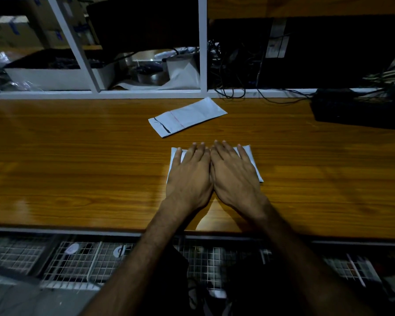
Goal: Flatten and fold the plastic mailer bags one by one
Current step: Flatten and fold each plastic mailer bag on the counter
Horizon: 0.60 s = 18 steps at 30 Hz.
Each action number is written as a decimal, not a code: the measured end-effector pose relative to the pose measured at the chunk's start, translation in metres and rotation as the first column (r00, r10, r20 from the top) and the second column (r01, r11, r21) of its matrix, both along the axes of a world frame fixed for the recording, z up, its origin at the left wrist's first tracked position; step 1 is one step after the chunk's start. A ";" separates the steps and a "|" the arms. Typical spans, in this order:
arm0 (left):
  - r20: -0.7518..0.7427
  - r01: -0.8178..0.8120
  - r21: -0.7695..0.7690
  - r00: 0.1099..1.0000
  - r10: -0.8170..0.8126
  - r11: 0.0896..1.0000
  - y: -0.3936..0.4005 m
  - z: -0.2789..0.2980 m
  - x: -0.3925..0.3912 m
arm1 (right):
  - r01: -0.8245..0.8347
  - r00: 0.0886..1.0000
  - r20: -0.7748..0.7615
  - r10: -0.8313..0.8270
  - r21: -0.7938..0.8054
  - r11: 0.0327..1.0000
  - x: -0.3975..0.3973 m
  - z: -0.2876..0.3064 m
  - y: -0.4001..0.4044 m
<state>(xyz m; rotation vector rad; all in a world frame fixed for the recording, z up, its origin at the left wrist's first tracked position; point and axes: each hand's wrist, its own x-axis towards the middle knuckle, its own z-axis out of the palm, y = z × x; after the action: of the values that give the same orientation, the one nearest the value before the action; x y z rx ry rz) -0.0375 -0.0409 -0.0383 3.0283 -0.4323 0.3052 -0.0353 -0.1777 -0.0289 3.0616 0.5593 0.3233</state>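
A white plastic mailer bag (251, 159), folded into a small rectangle, lies on the wooden table (78, 156) near its middle. My left hand (191, 173) and my right hand (234, 172) lie flat on it side by side, fingers straight, pressing it down. Only its left and right edges show past my hands. A second white mailer bag (187, 117), folded long and narrow with a red line and a black strip, lies flat and slanted just beyond my fingertips, apart from them.
A white shelf frame (202, 46) stands along the table's far edge, with boxes, plastic bags and tangled cables behind it. A black device (360, 110) sits at the table's far right. Wire mesh baskets (82, 258) lie below the near edge.
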 end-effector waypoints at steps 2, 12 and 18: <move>-0.008 -0.017 0.018 1.000 0.017 1.000 0.000 0.000 0.000 | 0.005 1.000 -0.008 -0.005 0.001 1.000 0.000 0.000 0.000; -0.050 -0.126 0.073 0.990 0.130 0.989 -0.004 0.002 0.000 | 0.039 0.999 0.001 -0.039 0.020 0.999 0.002 -0.002 0.001; -0.048 -0.170 0.077 0.984 0.174 0.982 -0.005 0.002 -0.002 | 0.083 0.996 -0.031 -0.083 0.010 0.997 -0.001 0.001 0.002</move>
<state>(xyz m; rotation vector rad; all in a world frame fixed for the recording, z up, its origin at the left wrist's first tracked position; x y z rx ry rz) -0.0399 -0.0456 -0.0362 3.1426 -0.1818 0.2198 -0.0360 -0.1760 -0.0281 3.0943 0.4315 0.2795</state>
